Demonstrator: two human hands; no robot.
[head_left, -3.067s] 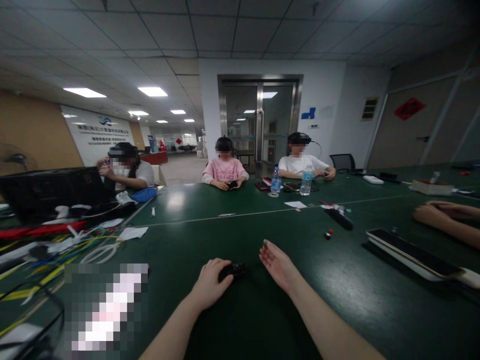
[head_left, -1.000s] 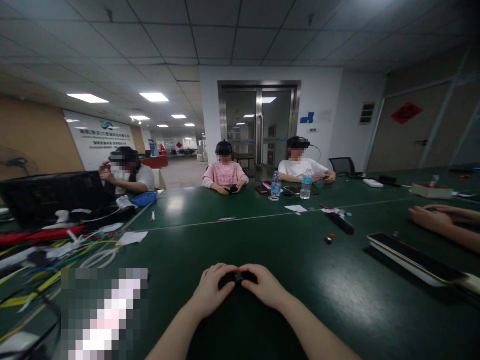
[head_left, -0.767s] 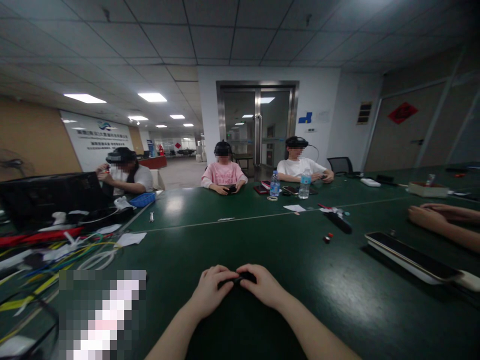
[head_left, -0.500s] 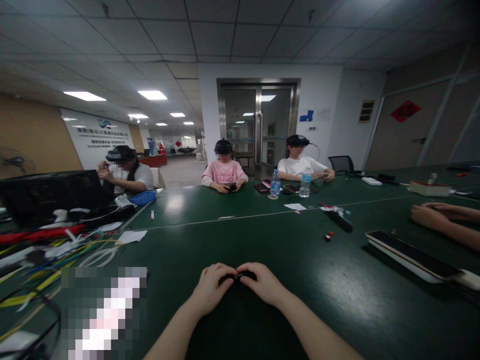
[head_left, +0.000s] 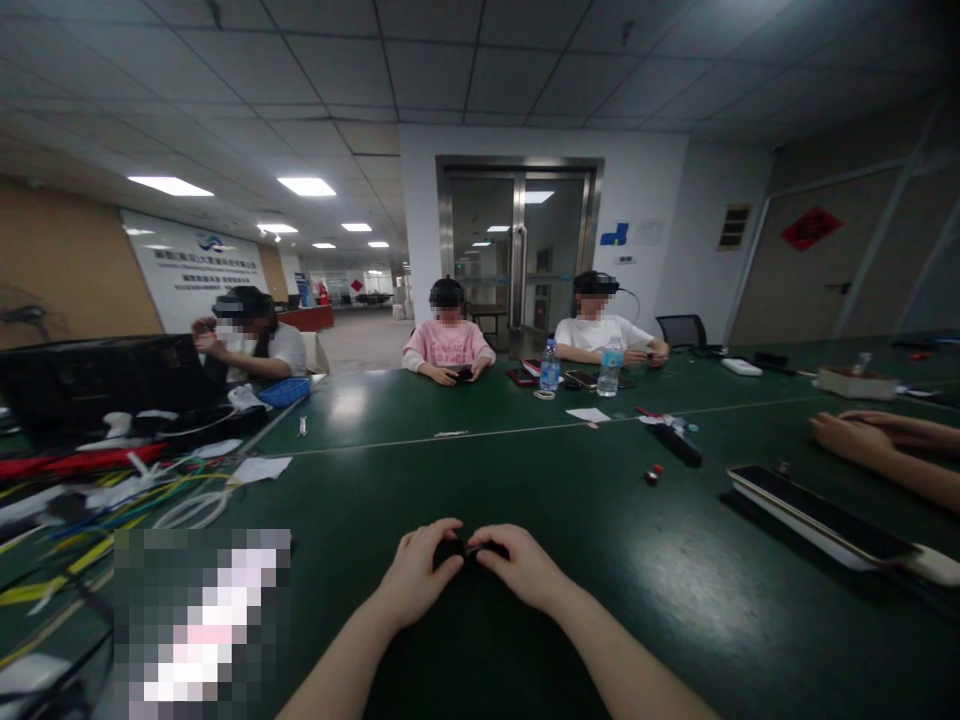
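My left hand (head_left: 421, 572) and my right hand (head_left: 523, 568) meet low in the middle, just above the dark green table (head_left: 360, 490). Between their fingertips is a small black object (head_left: 472, 550), mostly covered by the fingers; its kind cannot be made out. My right thumb and fingers are closed on its right end. On the left side, thumb and fingers curve loosely round the other end, with a dark gap showing between thumb and index finger.
Cables (head_left: 199, 505) and a black monitor-like panel (head_left: 105, 385) crowd the left. A phone on a white box (head_left: 825, 515) lies to the right, near another person's hands (head_left: 862, 435). Water bottles (head_left: 609, 370) stand across the table, where people in headsets sit.
My left index finger has lifted and the left fingers have spread a little from the black object. The right hand stays nearly in place. The view has shifted slightly.
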